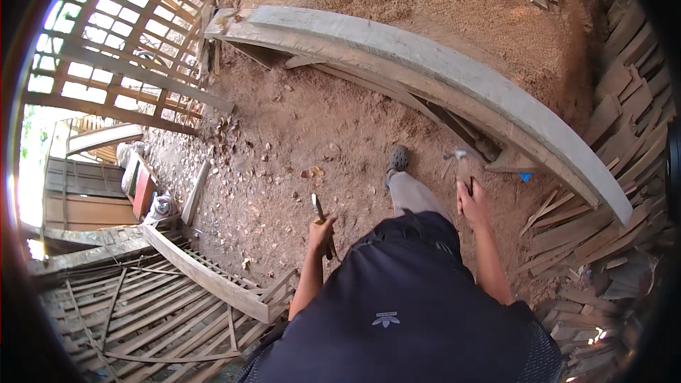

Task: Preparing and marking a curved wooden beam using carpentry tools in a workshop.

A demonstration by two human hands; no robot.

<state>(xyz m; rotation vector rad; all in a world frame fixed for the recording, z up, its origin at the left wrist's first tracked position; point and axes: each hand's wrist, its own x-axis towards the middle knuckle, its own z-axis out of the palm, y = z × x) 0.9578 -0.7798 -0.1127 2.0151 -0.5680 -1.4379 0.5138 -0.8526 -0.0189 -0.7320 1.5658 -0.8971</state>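
My left hand (pixel 319 234) grips a long narrow tool (pixel 316 206) with a pale metal upper end, possibly a chisel, held upright low in the middle of the view. My right hand (pixel 472 202) is closed round the wooden handle of a hammer (pixel 457 154), whose metal head points up toward a long pale timber beam (pixel 440 64). The beam spans the upper middle and right, apart from the hammer, with darker wooden supports under it. My foot in a grey clog (pixel 399 159) stands on the dirt ground (pixel 284 120) short of the beam.
A wooden lattice frame (pixel 117 64) stands at upper left. Slatted timber (pixel 128 312) and a long plank (pixel 206 269) lie at lower left, beside a red object (pixel 143 191). Heaps of loose boards (pixel 624 135) line the right side. Sawdust (pixel 496 0) covers the ground beyond the beam.
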